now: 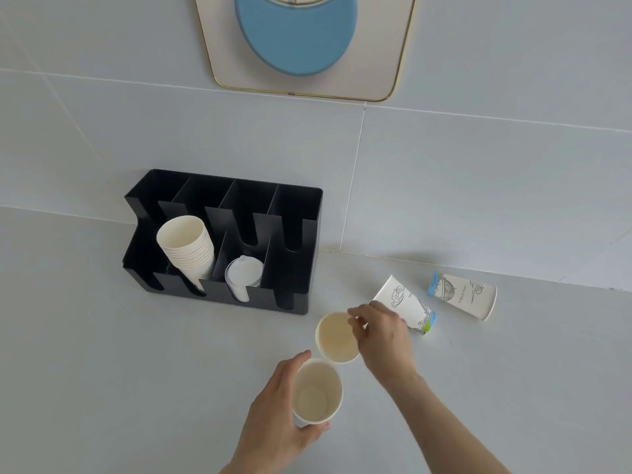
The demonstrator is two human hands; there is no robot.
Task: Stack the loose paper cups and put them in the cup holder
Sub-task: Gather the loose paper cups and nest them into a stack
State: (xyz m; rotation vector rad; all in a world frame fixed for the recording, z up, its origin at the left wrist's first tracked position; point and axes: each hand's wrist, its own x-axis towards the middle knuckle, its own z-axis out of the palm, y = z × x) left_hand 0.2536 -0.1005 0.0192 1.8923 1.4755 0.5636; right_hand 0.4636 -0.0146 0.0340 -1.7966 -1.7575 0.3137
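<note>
My left hand (277, 401) is wrapped around an upright paper cup (316, 393), its open mouth facing up. My right hand (383, 331) pinches the rim of a second upright paper cup (337, 336) just beyond the first; the two rims nearly touch. Two printed paper cups lie on their sides to the right: one (408, 302) partly behind my right hand, another (463, 295) farther right near the wall. The black cup holder (301, 254) stands at the left against the wall, with a stack of white cups (186, 246) leaning in one front slot.
A stack of clear lids (242, 275) sits in the holder's slot beside the cup stack. A tiled wall rises behind the grey counter. A gold-rimmed panel with a blue disc (295, 39) hangs above.
</note>
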